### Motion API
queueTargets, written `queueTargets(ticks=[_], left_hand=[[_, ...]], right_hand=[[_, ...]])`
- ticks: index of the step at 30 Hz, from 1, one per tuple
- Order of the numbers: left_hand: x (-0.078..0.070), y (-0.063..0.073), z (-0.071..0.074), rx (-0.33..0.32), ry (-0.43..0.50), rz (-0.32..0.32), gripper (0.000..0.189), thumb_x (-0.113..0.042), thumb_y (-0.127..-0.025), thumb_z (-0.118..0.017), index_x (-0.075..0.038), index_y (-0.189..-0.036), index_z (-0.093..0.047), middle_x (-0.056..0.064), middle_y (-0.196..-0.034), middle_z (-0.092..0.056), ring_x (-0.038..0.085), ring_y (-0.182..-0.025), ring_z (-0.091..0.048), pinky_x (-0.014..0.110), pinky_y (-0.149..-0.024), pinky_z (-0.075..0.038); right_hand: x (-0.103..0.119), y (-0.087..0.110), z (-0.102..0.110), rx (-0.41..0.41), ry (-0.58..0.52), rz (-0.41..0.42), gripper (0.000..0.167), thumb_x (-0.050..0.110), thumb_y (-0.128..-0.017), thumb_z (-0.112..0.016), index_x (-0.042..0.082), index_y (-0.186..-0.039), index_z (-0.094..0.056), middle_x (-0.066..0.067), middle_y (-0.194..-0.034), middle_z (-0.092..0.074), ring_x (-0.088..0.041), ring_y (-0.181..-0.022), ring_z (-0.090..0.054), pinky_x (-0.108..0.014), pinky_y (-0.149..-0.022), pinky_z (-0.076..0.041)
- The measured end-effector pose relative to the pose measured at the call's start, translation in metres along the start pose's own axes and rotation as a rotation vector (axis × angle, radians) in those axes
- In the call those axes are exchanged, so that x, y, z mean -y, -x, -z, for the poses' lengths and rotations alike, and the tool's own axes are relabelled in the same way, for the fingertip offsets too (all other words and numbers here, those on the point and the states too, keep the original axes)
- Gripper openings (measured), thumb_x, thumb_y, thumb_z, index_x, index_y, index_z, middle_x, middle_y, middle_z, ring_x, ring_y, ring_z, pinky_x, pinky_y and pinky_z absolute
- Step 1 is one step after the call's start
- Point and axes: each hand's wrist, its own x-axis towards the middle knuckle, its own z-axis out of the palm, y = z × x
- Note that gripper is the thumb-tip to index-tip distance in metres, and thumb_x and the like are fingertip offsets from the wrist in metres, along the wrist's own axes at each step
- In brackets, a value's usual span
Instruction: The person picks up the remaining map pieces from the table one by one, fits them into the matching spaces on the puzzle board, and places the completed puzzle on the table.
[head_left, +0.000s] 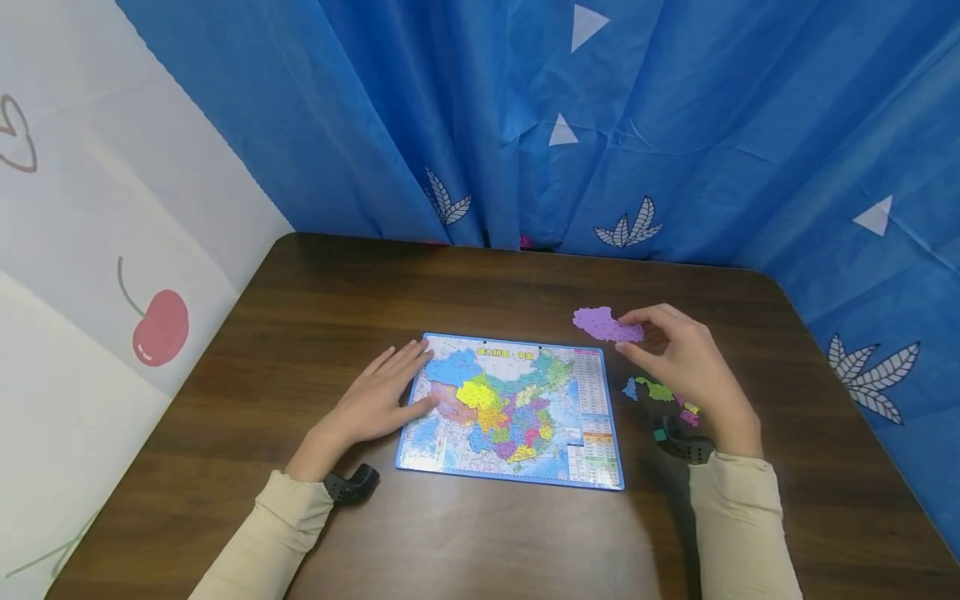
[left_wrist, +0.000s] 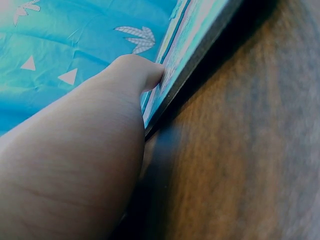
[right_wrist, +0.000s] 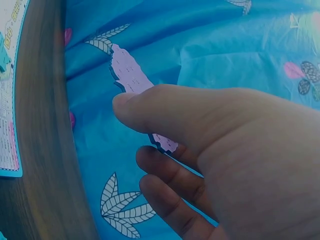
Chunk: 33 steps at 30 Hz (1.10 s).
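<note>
A map puzzle board [head_left: 491, 475] with a blue rim lies on the table, its colored map pieces filling much of the printed map. My left hand [head_left: 382, 396] rests at the board's left edge, fingers straight, with the thumb [left_wrist: 150, 72] touching its face. Right of the board, my right hand [head_left: 686, 346] pinches a purple puzzle piece [head_left: 596, 322] between thumb and fingers, held above the table. In the right wrist view the thumb covers part of this purple piece [right_wrist: 130, 72].
Several small loose puzzle pieces [head_left: 660, 390], green, blue and pink, lie right of the board under the right hand. The brown wooden table [head_left: 360, 292] meets a blue curtain [head_left: 337, 125] at the back and a white patterned cloth [head_left: 75, 250] on the left.
</note>
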Motion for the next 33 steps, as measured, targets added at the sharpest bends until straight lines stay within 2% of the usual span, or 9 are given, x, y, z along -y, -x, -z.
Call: queueTargets(ticks=[5,7,9,11,16,18,20,27,33], left_hand=[[0.000,0.000,0.001,0.004,0.003,0.000,0.080,-0.059,-0.099,-0.056,-0.012,-0.161,-0.036,0.005,-0.171,-0.025,0.024,-0.160,-0.018,0.048,-0.130,-0.012],[-0.001,0.000,0.002,0.005,0.003,0.001,0.081,-0.059,-0.098,-0.056,-0.013,-0.161,-0.036,0.004,-0.171,-0.024,0.024,-0.160,-0.017,0.048,-0.130,-0.012],[-0.001,0.000,0.002,0.003,0.006,0.000,0.081,-0.059,-0.098,-0.056,-0.012,-0.161,-0.036,0.005,-0.171,-0.025,0.024,-0.160,-0.017,0.048,-0.130,-0.012],[0.000,0.000,0.002,-0.003,0.006,-0.004,0.080,-0.058,-0.098,-0.057,-0.012,-0.161,-0.037,0.005,-0.171,-0.025,0.025,-0.160,-0.018,0.049,-0.130,-0.012],[0.000,0.000,0.001,-0.008,0.006,-0.008,0.080,-0.058,-0.098,-0.057,-0.011,-0.160,-0.038,0.006,-0.171,-0.026,0.026,-0.159,-0.019,0.050,-0.130,-0.013],[0.000,0.000,0.001,-0.005,0.007,-0.007,0.081,-0.058,-0.098,-0.057,-0.011,-0.160,-0.038,0.006,-0.170,-0.026,0.026,-0.160,-0.019,0.049,-0.130,-0.013],[-0.001,-0.001,0.001,-0.003,0.006,-0.006,0.081,-0.059,-0.098,-0.057,-0.011,-0.160,-0.038,0.005,-0.170,-0.026,0.025,-0.160,-0.019,0.049,-0.130,-0.013],[-0.002,-0.001,0.003,-0.002,0.005,-0.011,0.081,-0.059,-0.098,-0.057,-0.011,-0.160,-0.038,0.006,-0.170,-0.026,0.026,-0.160,-0.019,0.050,-0.130,-0.013],[-0.001,0.000,0.003,0.003,0.004,-0.010,0.081,-0.060,-0.098,-0.056,-0.011,-0.160,-0.037,0.006,-0.171,-0.026,0.026,-0.160,-0.019,0.050,-0.130,-0.013]], right_hand=[[0.003,0.000,-0.001,-0.011,0.017,0.028,0.040,0.014,-0.087,-0.084,0.011,-0.125,-0.069,-0.010,-0.120,-0.068,-0.026,-0.103,-0.065,-0.050,-0.089,-0.062],[0.004,-0.001,-0.002,-0.018,0.020,0.055,0.039,0.014,-0.087,-0.084,0.011,-0.124,-0.070,-0.010,-0.118,-0.069,-0.026,-0.101,-0.065,-0.034,-0.088,-0.062],[0.005,-0.002,-0.004,-0.020,0.022,0.079,0.039,0.014,-0.087,-0.084,0.011,-0.123,-0.070,-0.010,-0.117,-0.069,-0.025,-0.100,-0.065,-0.019,-0.086,-0.056],[0.007,-0.002,-0.006,-0.012,0.024,0.090,0.038,0.015,-0.087,-0.084,0.012,-0.123,-0.071,-0.009,-0.116,-0.069,-0.024,-0.098,-0.065,-0.016,-0.084,-0.054],[0.009,-0.004,-0.011,0.011,0.015,0.099,0.037,0.014,-0.087,-0.084,0.013,-0.122,-0.071,-0.007,-0.115,-0.070,-0.023,-0.097,-0.065,-0.023,-0.083,-0.058],[0.010,-0.004,-0.012,0.015,0.015,0.098,0.037,0.016,-0.087,-0.085,0.013,-0.122,-0.072,-0.006,-0.114,-0.070,-0.021,-0.097,-0.065,-0.017,-0.082,-0.053],[0.011,-0.004,-0.014,0.019,0.014,0.098,0.037,0.016,-0.087,-0.085,0.014,-0.122,-0.072,-0.006,-0.115,-0.070,-0.021,-0.097,-0.065,-0.016,-0.082,-0.052],[0.018,-0.006,-0.019,0.038,0.007,0.115,0.036,0.016,-0.086,-0.085,0.014,-0.120,-0.073,-0.004,-0.110,-0.070,-0.021,-0.096,-0.064,-0.038,-0.083,-0.060],[0.021,-0.007,-0.024,0.058,0.000,0.123,0.037,0.012,-0.085,-0.085,0.013,-0.120,-0.073,-0.004,-0.108,-0.069,-0.025,-0.096,-0.064,-0.047,-0.083,-0.061]])
